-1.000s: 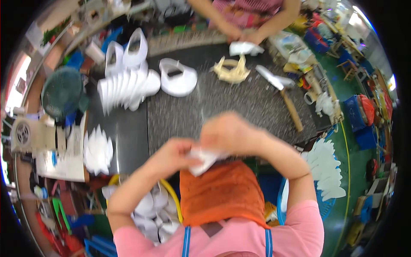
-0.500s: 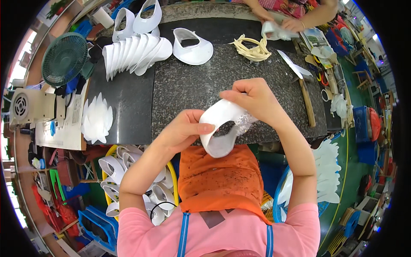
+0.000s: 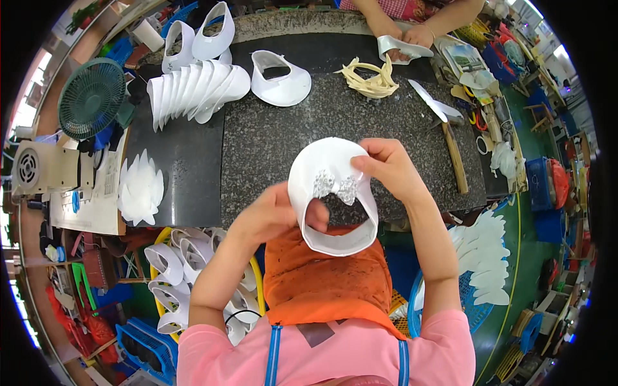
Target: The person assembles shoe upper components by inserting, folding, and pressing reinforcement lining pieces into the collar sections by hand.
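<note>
A white shoe upper (image 3: pixel 313 159) with a glittering silver bow on its front is held up over the near edge of the worktable. My left hand (image 3: pixel 269 213) grips its left side, with fingertips showing through the opening. On the right side, my right hand (image 3: pixel 390 168) pinches the rim between thumb and fingers. The upper's rounded toe points away from me, and its heel band hangs just above my orange apron (image 3: pixel 328 283).
White uppers (image 3: pixel 196 90) stand nested at the back left, beside a single upper (image 3: pixel 280 80). A bundle of cream strips (image 3: pixel 371 78), a hammer (image 3: pixel 456 154) and a stack of white pieces (image 3: pixel 141 188) lie on the table. Across it, a co-worker's hands (image 3: pixel 418 35) hold another upper.
The upper has been turned so its toe and bow face up toward me. My left fingers have shifted into its opening. The co-worker's hands have moved slightly left.
</note>
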